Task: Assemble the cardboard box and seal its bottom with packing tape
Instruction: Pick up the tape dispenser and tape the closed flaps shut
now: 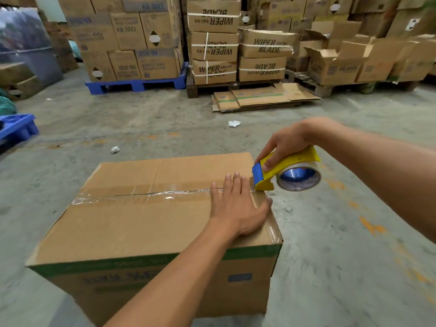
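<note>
Stacked cartons (213, 46) on a blue pallet (136, 84), flattened cardboard (264, 96), 2 paper scraps.

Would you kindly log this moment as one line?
left hand flat on box | right hand gripping tape dispenser at seam's right end

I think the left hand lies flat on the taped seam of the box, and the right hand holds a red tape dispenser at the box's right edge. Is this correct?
One detail is wrong: the tape dispenser is yellow with a blue front part, not red. The head view shows this. The rest holds: the left hand lies flat on the taped seam of the box, and the right hand holds the dispenser at the box's right edge.
</note>
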Demonstrator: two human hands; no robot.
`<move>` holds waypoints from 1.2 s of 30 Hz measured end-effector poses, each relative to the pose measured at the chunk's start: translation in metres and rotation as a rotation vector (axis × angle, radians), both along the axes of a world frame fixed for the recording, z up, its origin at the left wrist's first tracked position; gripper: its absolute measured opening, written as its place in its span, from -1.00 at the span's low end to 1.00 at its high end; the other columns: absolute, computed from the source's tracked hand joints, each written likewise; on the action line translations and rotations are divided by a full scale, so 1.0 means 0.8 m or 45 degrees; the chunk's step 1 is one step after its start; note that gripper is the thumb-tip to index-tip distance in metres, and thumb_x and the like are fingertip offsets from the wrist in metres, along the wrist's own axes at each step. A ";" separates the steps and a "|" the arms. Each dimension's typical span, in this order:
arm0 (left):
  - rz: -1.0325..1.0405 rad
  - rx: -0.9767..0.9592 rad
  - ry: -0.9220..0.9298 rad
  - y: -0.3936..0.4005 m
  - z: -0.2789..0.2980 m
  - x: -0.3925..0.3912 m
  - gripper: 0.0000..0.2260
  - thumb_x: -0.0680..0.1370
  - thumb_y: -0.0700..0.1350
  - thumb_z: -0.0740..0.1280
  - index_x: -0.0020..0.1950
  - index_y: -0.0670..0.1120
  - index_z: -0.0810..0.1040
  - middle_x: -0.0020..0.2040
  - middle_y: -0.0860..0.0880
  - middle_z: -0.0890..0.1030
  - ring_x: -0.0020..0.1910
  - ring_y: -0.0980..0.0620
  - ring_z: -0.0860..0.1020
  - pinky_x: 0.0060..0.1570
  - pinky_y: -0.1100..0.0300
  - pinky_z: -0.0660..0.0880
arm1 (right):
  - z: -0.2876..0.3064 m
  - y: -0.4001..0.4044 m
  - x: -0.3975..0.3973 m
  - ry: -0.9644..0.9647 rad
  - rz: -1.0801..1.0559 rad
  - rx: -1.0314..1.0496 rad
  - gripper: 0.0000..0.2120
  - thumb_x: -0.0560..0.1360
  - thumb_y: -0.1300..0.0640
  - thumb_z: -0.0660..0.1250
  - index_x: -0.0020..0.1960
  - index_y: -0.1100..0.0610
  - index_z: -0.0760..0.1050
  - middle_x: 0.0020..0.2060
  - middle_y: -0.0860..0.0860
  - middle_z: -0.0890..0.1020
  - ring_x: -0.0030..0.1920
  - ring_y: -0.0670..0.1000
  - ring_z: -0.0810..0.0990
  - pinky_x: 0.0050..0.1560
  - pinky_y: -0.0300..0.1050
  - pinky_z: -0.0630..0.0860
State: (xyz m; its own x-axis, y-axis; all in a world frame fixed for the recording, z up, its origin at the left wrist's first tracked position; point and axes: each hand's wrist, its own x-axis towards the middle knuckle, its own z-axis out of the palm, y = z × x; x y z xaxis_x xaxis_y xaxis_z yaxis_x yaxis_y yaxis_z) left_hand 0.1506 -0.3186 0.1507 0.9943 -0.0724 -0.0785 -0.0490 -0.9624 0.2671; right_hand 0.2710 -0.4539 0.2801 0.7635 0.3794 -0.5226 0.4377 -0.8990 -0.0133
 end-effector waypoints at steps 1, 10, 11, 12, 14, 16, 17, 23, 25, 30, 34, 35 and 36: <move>0.027 0.009 -0.010 -0.003 -0.006 -0.001 -0.14 0.49 0.45 -0.12 0.62 -0.07 -0.17 0.62 -0.02 -0.20 0.58 -0.03 -0.25 0.48 -0.21 -0.28 | -0.001 0.000 0.000 -0.005 0.006 -0.005 -0.57 0.46 -0.30 0.35 0.32 -0.35 0.46 0.12 -0.09 0.52 0.11 0.05 0.54 0.13 -0.02 0.51; 0.057 0.035 -0.052 0.003 -0.014 -0.003 -0.10 0.44 0.49 -0.10 0.62 -0.03 -0.15 0.62 0.03 -0.17 0.59 0.01 -0.22 0.51 -0.17 -0.24 | -0.004 -0.028 0.006 0.079 -0.064 0.137 -0.54 0.42 -0.28 0.39 0.31 -0.39 0.46 0.17 -0.07 0.56 0.11 0.07 0.57 0.20 0.07 0.54; 0.058 0.035 -0.053 0.002 -0.014 -0.004 -0.10 0.44 0.49 -0.10 0.62 -0.03 -0.15 0.62 0.04 -0.17 0.59 0.02 -0.22 0.51 -0.16 -0.24 | -0.003 -0.033 0.005 0.096 -0.076 0.152 -0.56 0.42 -0.27 0.41 0.28 -0.40 0.47 0.16 -0.07 0.57 0.10 0.06 0.59 0.16 0.05 0.55; 0.056 0.034 -0.052 0.002 -0.013 -0.004 -0.10 0.44 0.49 -0.10 0.62 -0.03 -0.14 0.62 0.04 -0.17 0.59 0.02 -0.22 0.51 -0.16 -0.24 | -0.001 -0.039 0.006 0.106 -0.093 0.159 -0.57 0.41 -0.27 0.42 0.27 -0.41 0.47 0.16 -0.06 0.58 0.09 0.06 0.59 0.16 0.05 0.56; 0.051 0.033 -0.049 0.001 -0.012 -0.003 -0.11 0.44 0.48 -0.10 0.62 -0.03 -0.15 0.62 0.03 -0.17 0.59 0.01 -0.22 0.51 -0.16 -0.24 | 0.002 -0.047 0.007 0.095 -0.118 0.138 -0.54 0.39 -0.29 0.42 0.28 -0.42 0.47 0.17 -0.05 0.58 0.10 0.08 0.59 0.21 0.11 0.54; 0.048 0.034 -0.048 0.000 -0.012 -0.001 -0.11 0.45 0.48 -0.10 0.62 -0.03 -0.14 0.62 0.03 -0.17 0.59 0.01 -0.22 0.51 -0.17 -0.24 | 0.002 -0.054 0.007 0.062 -0.111 0.110 -0.51 0.38 -0.31 0.41 0.30 -0.42 0.44 0.17 -0.05 0.56 0.12 0.10 0.57 0.24 0.16 0.52; 0.051 0.037 -0.050 -0.001 -0.012 0.000 -0.11 0.45 0.48 -0.10 0.62 -0.03 -0.14 0.62 0.03 -0.17 0.59 0.01 -0.21 0.51 -0.17 -0.24 | 0.002 -0.055 0.008 0.056 -0.104 0.099 -0.50 0.38 -0.32 0.40 0.31 -0.42 0.43 0.17 -0.05 0.55 0.12 0.10 0.57 0.24 0.17 0.52; 0.036 0.053 -0.045 -0.001 -0.013 0.000 -0.11 0.45 0.49 -0.10 0.62 -0.01 -0.14 0.62 0.02 -0.18 0.58 0.00 -0.22 0.51 -0.17 -0.24 | -0.003 -0.039 -0.006 0.009 -0.058 -0.082 -0.52 0.42 -0.36 0.34 0.33 -0.42 0.41 0.17 -0.07 0.52 0.12 0.08 0.52 0.15 0.03 0.47; 0.040 0.063 -0.048 -0.001 -0.013 0.001 -0.11 0.45 0.49 -0.11 0.62 -0.01 -0.14 0.62 0.02 -0.18 0.58 0.00 -0.22 0.50 -0.18 -0.24 | -0.001 -0.020 -0.012 -0.055 -0.002 -0.203 -0.49 0.38 -0.40 0.34 0.31 -0.40 0.44 0.18 -0.09 0.53 0.12 0.07 0.51 0.17 0.00 0.45; 0.025 0.003 -0.094 -0.015 -0.009 -0.004 -0.11 0.43 0.51 -0.08 0.62 0.01 -0.06 0.63 0.03 -0.12 0.59 0.00 -0.18 0.51 -0.17 -0.23 | 0.028 0.044 -0.021 -0.210 0.074 -0.496 -0.29 0.25 -0.44 0.41 0.31 -0.14 0.53 0.19 -0.04 0.59 0.11 0.11 0.56 0.11 0.03 0.53; 0.032 0.087 -0.065 0.016 -0.013 -0.005 -0.11 0.43 0.50 -0.15 0.62 0.00 -0.14 0.62 0.02 -0.17 0.59 0.00 -0.20 0.50 -0.21 -0.22 | -0.042 -0.011 -0.056 -0.204 -0.028 -0.785 -0.52 0.32 -0.10 0.58 0.16 0.09 0.64 -0.22 -0.02 0.58 -0.08 0.06 0.56 -0.08 -0.11 0.50; 0.047 0.103 -0.077 0.026 -0.016 -0.005 -0.11 0.43 0.50 -0.17 0.62 0.01 -0.16 0.62 0.01 -0.18 0.59 -0.01 -0.21 0.50 -0.23 -0.21 | -0.065 -0.038 -0.060 -0.096 -0.109 -0.842 -0.54 0.34 -0.08 0.57 0.15 0.11 0.65 -0.19 -0.01 0.57 -0.08 0.05 0.55 -0.03 -0.12 0.50; 0.062 0.111 -0.089 0.033 -0.019 -0.005 -0.13 0.43 0.50 -0.18 0.61 0.04 -0.18 0.62 0.00 -0.18 0.59 -0.04 -0.21 0.49 -0.25 -0.21 | -0.087 -0.058 -0.061 0.018 -0.140 -0.885 -0.53 0.32 -0.13 0.55 0.15 0.09 0.66 -0.12 -0.01 0.59 -0.05 0.05 0.57 0.03 -0.13 0.51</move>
State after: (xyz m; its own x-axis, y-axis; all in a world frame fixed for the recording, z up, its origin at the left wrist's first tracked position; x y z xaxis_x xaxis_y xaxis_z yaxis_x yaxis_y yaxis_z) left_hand 0.1463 -0.2924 0.1359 0.9997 -0.0196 -0.0126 -0.0170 -0.9836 0.1797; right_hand 0.2221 -0.5001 0.2108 0.7696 -0.1253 -0.6262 0.3475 -0.7405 0.5753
